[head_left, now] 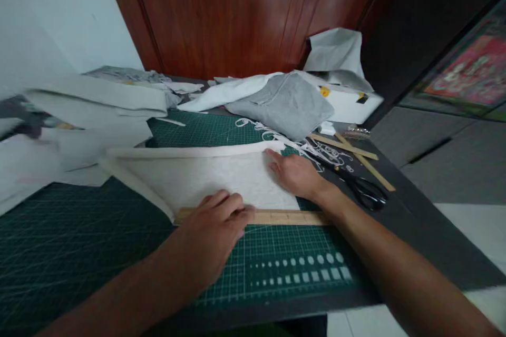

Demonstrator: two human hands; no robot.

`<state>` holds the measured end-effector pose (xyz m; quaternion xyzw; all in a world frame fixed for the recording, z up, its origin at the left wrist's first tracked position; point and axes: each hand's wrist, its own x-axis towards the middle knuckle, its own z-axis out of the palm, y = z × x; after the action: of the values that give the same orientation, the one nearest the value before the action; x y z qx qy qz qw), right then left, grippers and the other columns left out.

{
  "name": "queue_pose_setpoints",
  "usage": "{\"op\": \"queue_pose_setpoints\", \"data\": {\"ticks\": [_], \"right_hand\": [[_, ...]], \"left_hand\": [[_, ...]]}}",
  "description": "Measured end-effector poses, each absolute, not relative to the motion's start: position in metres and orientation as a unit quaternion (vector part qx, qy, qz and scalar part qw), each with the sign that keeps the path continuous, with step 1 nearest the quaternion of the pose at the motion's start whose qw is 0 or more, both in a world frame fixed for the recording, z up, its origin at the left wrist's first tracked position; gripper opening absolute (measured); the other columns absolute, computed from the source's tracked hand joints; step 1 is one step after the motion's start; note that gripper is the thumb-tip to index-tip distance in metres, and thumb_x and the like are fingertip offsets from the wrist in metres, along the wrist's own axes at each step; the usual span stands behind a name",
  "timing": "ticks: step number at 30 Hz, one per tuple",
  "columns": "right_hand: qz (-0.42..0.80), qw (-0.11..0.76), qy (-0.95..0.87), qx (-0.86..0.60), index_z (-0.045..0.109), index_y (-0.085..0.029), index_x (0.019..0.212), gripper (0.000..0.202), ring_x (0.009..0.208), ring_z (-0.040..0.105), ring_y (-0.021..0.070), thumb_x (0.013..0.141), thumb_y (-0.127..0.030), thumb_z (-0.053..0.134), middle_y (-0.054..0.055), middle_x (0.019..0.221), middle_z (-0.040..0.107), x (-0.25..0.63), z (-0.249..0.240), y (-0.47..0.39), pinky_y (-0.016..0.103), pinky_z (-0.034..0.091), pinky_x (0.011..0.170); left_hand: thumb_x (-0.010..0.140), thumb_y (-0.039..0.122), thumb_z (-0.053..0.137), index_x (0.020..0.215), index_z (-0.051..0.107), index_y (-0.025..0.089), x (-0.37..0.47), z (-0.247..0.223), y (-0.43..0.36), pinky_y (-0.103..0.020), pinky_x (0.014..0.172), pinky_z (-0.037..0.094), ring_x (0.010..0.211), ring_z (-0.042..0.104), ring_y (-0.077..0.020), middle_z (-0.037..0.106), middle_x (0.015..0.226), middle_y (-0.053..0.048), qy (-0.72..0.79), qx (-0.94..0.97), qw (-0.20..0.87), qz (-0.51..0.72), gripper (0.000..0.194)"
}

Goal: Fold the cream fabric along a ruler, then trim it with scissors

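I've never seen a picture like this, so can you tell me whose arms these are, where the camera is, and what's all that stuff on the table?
The arms belong to one person who wears a camera on the head, so you look down as they do. The left hand presses on a wooden ruler. The right hand lies flat on a piece of white fabric. Neither hand grips anything. Underneath is a green cutting mat with grid lines. To the right lie black scissors, two wooden sticks and tangled white cord. Farther back sits grey cloth.
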<state>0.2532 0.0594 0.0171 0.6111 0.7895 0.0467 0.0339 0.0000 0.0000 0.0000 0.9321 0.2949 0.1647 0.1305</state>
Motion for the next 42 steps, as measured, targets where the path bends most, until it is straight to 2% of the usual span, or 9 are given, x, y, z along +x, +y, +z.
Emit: {"op": "queue_pose_setpoints", "data": {"ticks": [8,11,15,19,25,29,32,37,42], "right_hand": [[0.059,0.044,0.772,0.632,0.06,-0.018,0.148,0.042,0.108,0.076,0.0291,0.11,-0.037,0.062,0.013,0.129,0.075,0.244,0.024,0.079,0.048,0.064,0.09],[0.07,0.039,0.761,0.643,0.062,-0.018,0.144,0.041,0.106,0.076,0.0274,0.108,-0.036,0.068,0.012,0.13,0.073,0.24,0.02,0.078,0.049,0.065,0.091],[0.066,0.022,0.759,0.648,0.057,-0.016,0.151,0.044,0.104,0.077,0.0288,0.111,-0.033,0.061,0.014,0.122,0.076,0.238,0.013,0.074,0.05,0.064,0.092],[0.049,-0.011,0.757,0.651,0.066,-0.017,0.137,0.033,0.105,0.076,0.028,0.108,-0.034,0.066,0.012,0.127,0.075,0.244,0.012,0.072,0.047,0.064,0.089],[-0.023,-0.062,0.8,0.596,0.065,-0.014,0.129,0.032,0.098,0.079,0.0228,0.113,-0.011,0.039,0.013,0.11,0.082,0.265,0.025,0.021,0.03,0.054,0.081],[-0.096,-0.087,0.826,0.548,0.068,-0.017,0.111,0.042,0.072,0.075,0.024,0.106,-0.058,0.061,0.006,0.083,0.079,0.273,0.022,-0.027,0.032,0.047,0.064],[-0.133,-0.099,0.827,0.537,0.065,-0.015,0.103,0.056,0.062,0.07,0.0238,0.094,-0.07,0.072,0.004,0.073,0.075,0.276,0.015,-0.039,0.033,0.04,0.056],[-0.074,-0.073,0.852,0.514,0.067,-0.014,0.101,0.032,0.063,0.069,0.0247,0.103,-0.045,0.063,0.009,0.078,0.076,0.274,0.013,-0.036,0.035,0.038,0.058],[-0.025,-0.055,0.869,0.491,0.066,-0.014,0.101,0.013,0.06,0.067,0.0195,0.092,-0.012,0.056,0.006,0.075,0.074,0.26,0.017,-0.036,0.033,0.037,0.058]], "left_hand": [[0.096,0.016,0.053,0.093,0.065,0.019,0.004,0.041,0.025,-0.043,0.093,0.04,0.099,0.057,-0.0236,0.06,0.098,-0.005,0.26,0.94,0.213,0.064,0.012],[0.105,0.034,0.051,0.088,0.066,0.019,0.016,0.041,0.042,-0.038,0.083,0.042,0.089,0.058,-0.0202,0.06,0.093,-0.003,0.259,0.928,0.261,0.056,0.027],[0.093,0.033,0.07,0.09,0.063,0.018,0.037,0.028,0.075,-0.036,0.084,0.044,0.092,0.059,-0.0225,0.061,0.098,-0.005,0.304,0.934,0.168,0.087,0.017],[0.076,0.06,0.086,0.127,0.064,0.013,0.049,0.016,0.109,-0.046,0.112,0.04,0.13,0.056,-0.0338,0.062,0.136,-0.016,0.297,0.941,0.109,0.119,0.073],[0.064,0.089,0.076,0.166,0.037,0.022,0.053,0.014,0.135,-0.065,0.128,0.013,0.163,0.021,-0.0406,0.023,0.179,-0.017,0.302,0.948,0.097,0.012,0.128],[0.076,0.092,0.062,0.158,0.051,0.028,0.058,0.016,0.144,-0.069,0.117,0.029,0.154,0.036,-0.0439,0.037,0.174,-0.014,0.303,0.951,0.048,0.039,0.105],[0.092,0.084,0.05,0.149,0.06,0.019,0.062,0.013,0.148,-0.061,0.109,0.038,0.142,0.049,-0.0411,0.051,0.165,-0.018,0.304,0.949,-0.021,0.085,0.087],[0.098,0.076,0.049,0.155,0.055,0.017,0.061,0.004,0.157,-0.066,0.112,0.031,0.158,0.03,-0.0454,0.037,0.173,-0.022,0.338,0.935,-0.051,0.098,0.082],[0.107,0.044,0.046,0.142,0.067,0.019,0.055,0.007,0.18,-0.062,0.108,0.038,0.144,0.05,-0.0409,0.054,0.158,-0.021,0.349,0.929,-0.024,0.123,0.048]]}}
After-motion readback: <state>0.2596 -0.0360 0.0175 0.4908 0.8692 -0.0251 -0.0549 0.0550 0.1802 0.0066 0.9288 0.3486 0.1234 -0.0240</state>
